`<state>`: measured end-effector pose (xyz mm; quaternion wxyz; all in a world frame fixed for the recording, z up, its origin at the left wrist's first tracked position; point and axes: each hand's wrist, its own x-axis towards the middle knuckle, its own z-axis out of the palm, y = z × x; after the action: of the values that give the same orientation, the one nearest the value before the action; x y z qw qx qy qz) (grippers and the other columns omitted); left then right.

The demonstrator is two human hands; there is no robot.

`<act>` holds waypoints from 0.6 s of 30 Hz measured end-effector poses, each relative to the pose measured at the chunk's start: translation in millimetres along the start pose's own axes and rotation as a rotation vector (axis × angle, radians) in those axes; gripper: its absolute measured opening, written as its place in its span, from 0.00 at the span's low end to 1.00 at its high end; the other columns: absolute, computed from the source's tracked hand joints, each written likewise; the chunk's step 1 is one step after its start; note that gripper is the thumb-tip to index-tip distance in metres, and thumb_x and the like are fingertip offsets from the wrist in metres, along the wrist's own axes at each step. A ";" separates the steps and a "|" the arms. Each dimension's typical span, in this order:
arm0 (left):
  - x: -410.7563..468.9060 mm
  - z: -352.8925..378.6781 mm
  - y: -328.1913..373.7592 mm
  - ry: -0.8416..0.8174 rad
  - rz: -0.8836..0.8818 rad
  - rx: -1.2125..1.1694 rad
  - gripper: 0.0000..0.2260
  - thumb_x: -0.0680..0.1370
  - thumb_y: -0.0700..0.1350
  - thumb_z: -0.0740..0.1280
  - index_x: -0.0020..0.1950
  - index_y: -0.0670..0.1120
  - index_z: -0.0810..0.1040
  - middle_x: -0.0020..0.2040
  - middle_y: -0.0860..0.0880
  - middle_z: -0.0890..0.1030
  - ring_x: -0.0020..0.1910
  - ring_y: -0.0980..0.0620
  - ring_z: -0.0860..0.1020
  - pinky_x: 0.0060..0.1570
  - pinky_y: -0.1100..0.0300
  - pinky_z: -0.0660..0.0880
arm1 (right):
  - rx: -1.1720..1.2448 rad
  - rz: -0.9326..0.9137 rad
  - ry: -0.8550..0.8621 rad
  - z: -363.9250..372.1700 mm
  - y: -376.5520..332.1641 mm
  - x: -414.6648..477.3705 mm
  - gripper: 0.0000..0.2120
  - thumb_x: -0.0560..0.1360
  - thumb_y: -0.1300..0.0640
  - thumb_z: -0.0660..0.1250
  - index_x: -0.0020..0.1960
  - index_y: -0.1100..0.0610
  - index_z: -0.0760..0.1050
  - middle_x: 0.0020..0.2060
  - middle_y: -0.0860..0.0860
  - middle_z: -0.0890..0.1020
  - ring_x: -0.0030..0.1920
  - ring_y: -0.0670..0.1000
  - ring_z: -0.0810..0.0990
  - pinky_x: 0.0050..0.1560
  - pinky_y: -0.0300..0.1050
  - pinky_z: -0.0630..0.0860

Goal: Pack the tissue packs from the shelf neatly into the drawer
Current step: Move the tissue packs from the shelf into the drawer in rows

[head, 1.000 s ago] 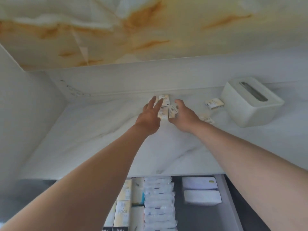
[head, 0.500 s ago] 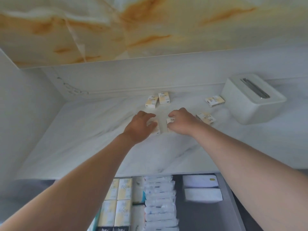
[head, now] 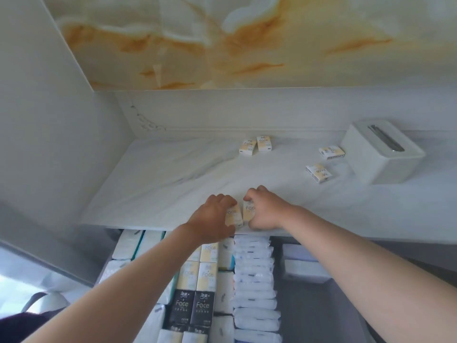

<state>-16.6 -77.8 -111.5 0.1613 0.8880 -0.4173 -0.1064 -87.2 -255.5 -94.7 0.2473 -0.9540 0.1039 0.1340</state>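
Two tissue packs [head: 241, 214] touch at the shelf's [head: 173, 181] front edge; left hand [head: 212, 216] and right hand [head: 265, 211] each grip one, fingers curled, seemingly paired for the drawer [head: 294, 313].

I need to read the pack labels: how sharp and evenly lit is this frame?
Head view: soft overall, yet "Face" reads on the tissue pack in the right hand; light over the shelf is even, no hard shadows; the lower-left corner is blown out.

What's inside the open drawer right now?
The drawer holds yellow Face packs, two black Face packs, a column of clear-wrapped white packs, teal-edged white packs and plain white packs. The left forearm and the shelf edge cover the rest.
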 end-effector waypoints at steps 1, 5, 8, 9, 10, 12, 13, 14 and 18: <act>-12.8 -0.2 -2.2 0.000 0.004 0.000 0.28 0.71 0.50 0.72 0.70 0.51 0.67 0.61 0.53 0.72 0.60 0.52 0.67 0.56 0.58 0.71 | -0.019 -0.021 -0.001 5.2 -7.2 -5.8 0.35 0.68 0.55 0.74 0.72 0.53 0.65 0.63 0.51 0.67 0.58 0.53 0.74 0.56 0.44 0.74; -64.5 -2.3 -17.7 -0.024 0.024 -0.020 0.27 0.71 0.49 0.72 0.68 0.51 0.68 0.59 0.53 0.73 0.58 0.52 0.68 0.55 0.58 0.71 | -0.044 -0.095 -0.014 29.3 -37.0 -30.1 0.35 0.68 0.53 0.75 0.71 0.53 0.65 0.63 0.51 0.67 0.61 0.52 0.74 0.61 0.45 0.73; -102.5 -3.9 -29.5 -0.088 0.005 -0.038 0.27 0.71 0.49 0.73 0.67 0.52 0.68 0.59 0.56 0.72 0.56 0.56 0.68 0.53 0.63 0.69 | -0.023 -0.144 -0.015 56.5 -59.8 -47.4 0.35 0.67 0.50 0.76 0.70 0.53 0.66 0.62 0.50 0.66 0.58 0.52 0.75 0.59 0.48 0.75; -113.4 -4.1 -33.0 -0.130 -0.010 -0.037 0.27 0.71 0.50 0.74 0.67 0.52 0.68 0.59 0.57 0.72 0.55 0.56 0.68 0.52 0.64 0.68 | -0.021 -0.159 -0.033 67.4 -66.7 -53.0 0.35 0.67 0.49 0.76 0.70 0.52 0.65 0.61 0.50 0.65 0.58 0.53 0.75 0.58 0.49 0.76; -121.6 -3.4 -36.9 -0.170 -0.021 -0.028 0.28 0.70 0.50 0.75 0.67 0.53 0.68 0.58 0.57 0.72 0.55 0.56 0.69 0.52 0.64 0.68 | -0.026 -0.172 -0.064 79.1 -72.9 -58.5 0.36 0.67 0.49 0.76 0.70 0.52 0.65 0.62 0.51 0.65 0.58 0.53 0.74 0.57 0.50 0.76; -132.5 -0.9 -44.5 -0.234 -0.058 -0.010 0.31 0.69 0.48 0.76 0.68 0.54 0.67 0.60 0.55 0.74 0.56 0.54 0.71 0.54 0.61 0.72 | -0.048 -0.172 -0.133 102.8 -82.5 -69.4 0.37 0.67 0.48 0.76 0.71 0.52 0.63 0.65 0.51 0.63 0.58 0.53 0.73 0.56 0.49 0.76; -136.7 1.0 -47.6 -0.264 -0.080 -0.013 0.34 0.68 0.48 0.77 0.70 0.55 0.65 0.61 0.54 0.74 0.56 0.54 0.72 0.56 0.60 0.73 | -0.048 -0.156 -0.157 113.8 -85.4 -74.6 0.38 0.68 0.48 0.77 0.72 0.52 0.62 0.67 0.51 0.62 0.59 0.53 0.73 0.56 0.47 0.75; -141.0 3.8 -50.4 -0.295 -0.101 -0.021 0.36 0.68 0.47 0.77 0.72 0.56 0.64 0.63 0.53 0.73 0.57 0.53 0.72 0.58 0.59 0.74 | -0.035 -0.133 -0.175 124.1 -86.8 -79.4 0.39 0.68 0.47 0.77 0.73 0.52 0.61 0.68 0.51 0.62 0.62 0.53 0.72 0.57 0.45 0.73; -155.3 17.2 -56.5 -0.390 -0.057 0.066 0.36 0.69 0.53 0.77 0.73 0.53 0.66 0.67 0.53 0.70 0.67 0.53 0.66 0.68 0.54 0.68 | 0.034 -0.057 -0.266 147.8 -89.8 -91.0 0.45 0.66 0.42 0.78 0.76 0.50 0.60 0.70 0.51 0.64 0.69 0.53 0.68 0.67 0.47 0.69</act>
<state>-79.9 73.1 -140.2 0.0452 0.8668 -0.4185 -0.2674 -179.4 -92.7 -151.3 0.2785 -0.9260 0.0453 0.2507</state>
